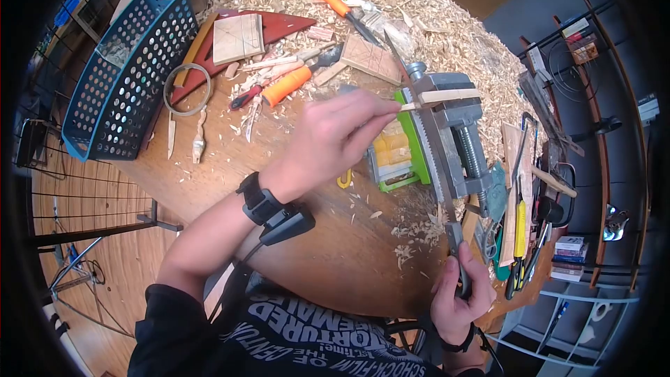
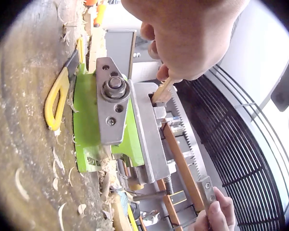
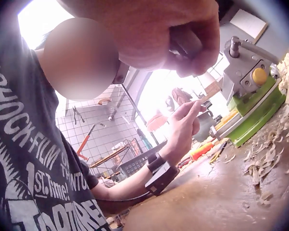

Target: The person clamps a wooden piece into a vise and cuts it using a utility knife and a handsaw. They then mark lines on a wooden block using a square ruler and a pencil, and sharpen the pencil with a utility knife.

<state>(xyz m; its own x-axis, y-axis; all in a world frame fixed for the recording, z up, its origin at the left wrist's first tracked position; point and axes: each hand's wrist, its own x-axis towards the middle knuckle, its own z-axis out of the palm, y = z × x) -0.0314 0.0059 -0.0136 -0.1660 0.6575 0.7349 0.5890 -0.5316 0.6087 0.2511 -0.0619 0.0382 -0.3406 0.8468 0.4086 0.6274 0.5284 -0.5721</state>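
A grey vise (image 1: 453, 146) (image 2: 149, 130) (image 3: 248, 72) on a green base (image 1: 413, 141) clamps a thin wooden strip (image 1: 450, 95) (image 2: 162, 92) (image 3: 210, 91). The left hand (image 1: 333, 132) (image 2: 188, 36) (image 3: 182, 126) pinches the strip's narrow end, which sticks out of the jaws on the left. Curled round the dark handle (image 1: 455, 237) (image 3: 187, 42) of a saw is the right hand (image 1: 464, 297) (image 2: 216, 214) (image 3: 159, 36). The toothed blade (image 1: 427, 146) (image 2: 185, 127) runs up past the vise, crossing the strip close to the left fingertips; whether it touches the wood I cannot tell.
Shavings cover the table's (image 1: 328, 251) far side. At the left stands a blue basket (image 1: 132, 77), near orange-handled tools (image 1: 287, 86), wooden blocks (image 1: 238, 38) and a tape ring (image 1: 169, 91). More tools, one with a yellow handle (image 1: 520, 230), lie right of the vise.
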